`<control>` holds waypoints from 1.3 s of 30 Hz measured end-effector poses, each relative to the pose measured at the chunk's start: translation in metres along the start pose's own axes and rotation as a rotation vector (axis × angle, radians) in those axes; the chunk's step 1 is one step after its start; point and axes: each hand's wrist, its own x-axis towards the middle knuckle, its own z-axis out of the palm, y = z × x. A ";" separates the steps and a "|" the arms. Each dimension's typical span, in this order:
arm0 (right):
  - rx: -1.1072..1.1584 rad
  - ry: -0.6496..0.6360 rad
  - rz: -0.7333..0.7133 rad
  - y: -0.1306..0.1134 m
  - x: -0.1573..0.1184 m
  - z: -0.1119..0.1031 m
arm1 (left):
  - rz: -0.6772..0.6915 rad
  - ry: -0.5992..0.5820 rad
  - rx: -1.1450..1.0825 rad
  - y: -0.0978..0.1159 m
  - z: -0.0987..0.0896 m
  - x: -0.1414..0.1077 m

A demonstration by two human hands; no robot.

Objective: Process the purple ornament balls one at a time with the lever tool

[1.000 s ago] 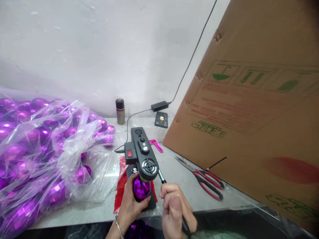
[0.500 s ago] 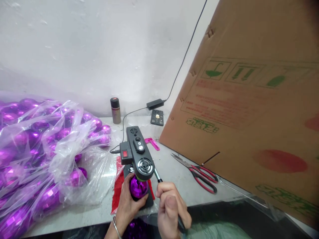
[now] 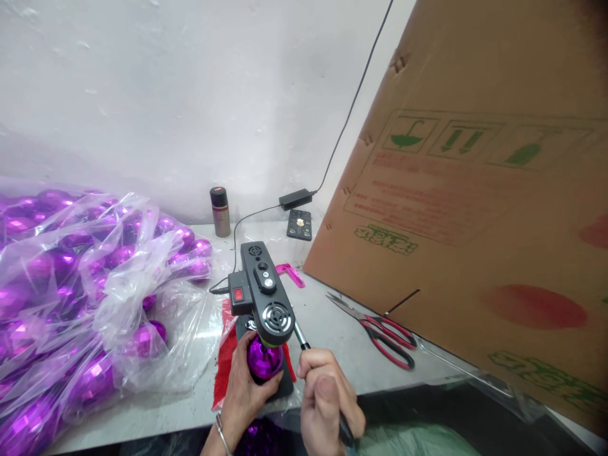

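My left hand (image 3: 246,386) is wrapped round a shiny purple ball ornament (image 3: 265,358), holding it upright beneath the front end of a small black machine (image 3: 270,294). The top of the ball sits against the machine's underside, where a thin green ring shows. My right hand (image 3: 327,396) is closed in a fist round the black grip of a lever (image 3: 302,337), whose metal rod runs up to the machine's right side. A red rocker switch (image 3: 238,294) is on the box at the machine's left. Red cloth (image 3: 225,367) lies under the black base.
Clear plastic bags of purple balls (image 3: 95,285) fill the left of the table. Red-handled scissors (image 3: 380,329) lie right, beside a large cardboard box (image 3: 456,209). Behind the machine are a dark-capped bottle (image 3: 220,212), a power adapter (image 3: 295,199), a black card-like item (image 3: 299,225) and a pink strip (image 3: 291,275).
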 end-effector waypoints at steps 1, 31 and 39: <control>0.000 0.008 -0.002 -0.001 0.000 0.001 | 0.002 -0.006 0.000 -0.001 0.000 0.000; 0.056 0.159 -0.044 0.015 -0.017 0.009 | 0.070 0.009 0.024 -0.007 0.014 0.001; 0.043 -0.038 0.152 -0.019 0.036 -0.001 | 0.034 -0.001 -0.056 -0.007 0.007 -0.003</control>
